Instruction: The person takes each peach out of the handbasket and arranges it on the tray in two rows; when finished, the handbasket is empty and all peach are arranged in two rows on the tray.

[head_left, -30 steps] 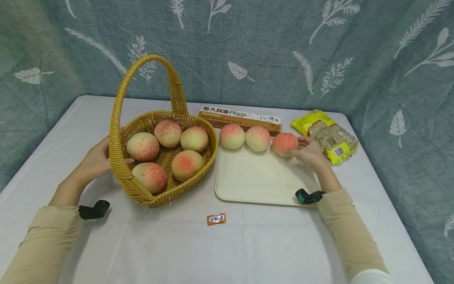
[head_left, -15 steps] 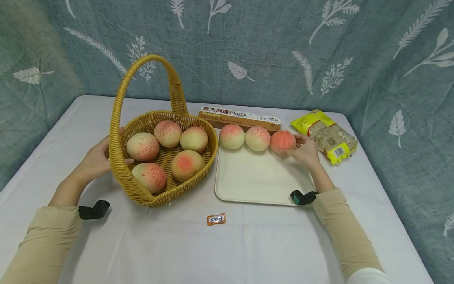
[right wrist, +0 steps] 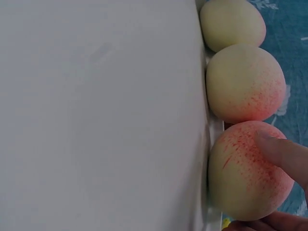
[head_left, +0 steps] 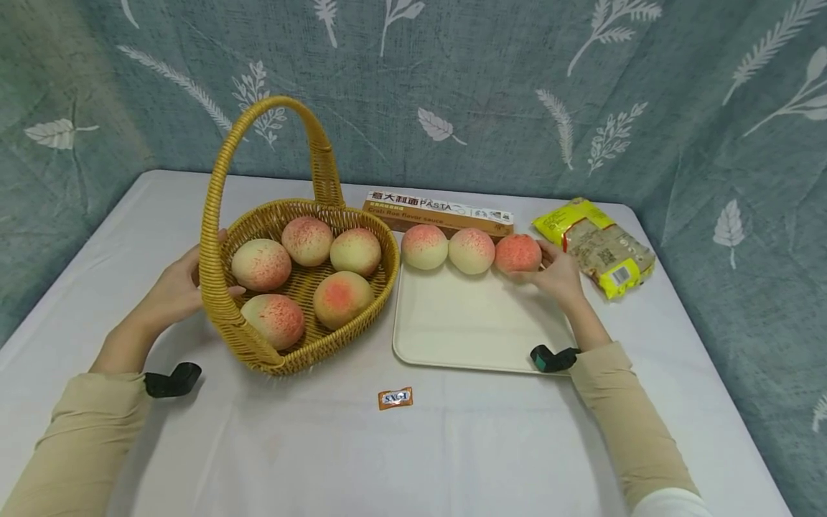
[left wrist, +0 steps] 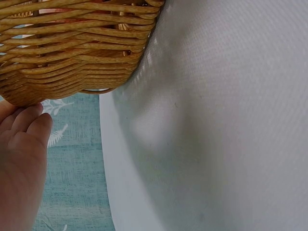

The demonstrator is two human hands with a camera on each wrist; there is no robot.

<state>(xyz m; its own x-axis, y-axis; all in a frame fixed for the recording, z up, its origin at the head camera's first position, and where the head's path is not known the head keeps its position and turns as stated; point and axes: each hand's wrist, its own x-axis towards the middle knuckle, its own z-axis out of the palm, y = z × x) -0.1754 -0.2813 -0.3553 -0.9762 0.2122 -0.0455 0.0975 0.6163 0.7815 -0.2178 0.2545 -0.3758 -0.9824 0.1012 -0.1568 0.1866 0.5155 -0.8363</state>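
In the head view, my left hand (head_left: 173, 291) grips the left rim of a woven basket (head_left: 258, 362) by the foot of its tall handle. The left wrist view shows the fingers (left wrist: 34, 120) against the basket's wicker edge (left wrist: 72, 77). Several peaches, one of them this pinkish peach (head_left: 261, 266), lie inside the basket. My right hand (head_left: 558, 276) holds a reddish peach (head_left: 518, 253) at the back edge of a cream tray (head_left: 478, 323), thumb on its side. Beside it, touching in a row, are a middle peach (head_left: 471, 251) and a left peach (head_left: 424, 248).
A pasta box (head_left: 439, 212) lies behind the row of peaches. At the back right is a yellow food packet (head_left: 601, 248), close to my right hand. A small orange-wrapped candy (head_left: 395, 398) lies in front of the tray on the white tablecloth (head_left: 310, 445).
My right hand has shifted slightly left with its peach, closing the gap to the middle peach. The left hand and basket keep their place. The head view has tipped slightly.
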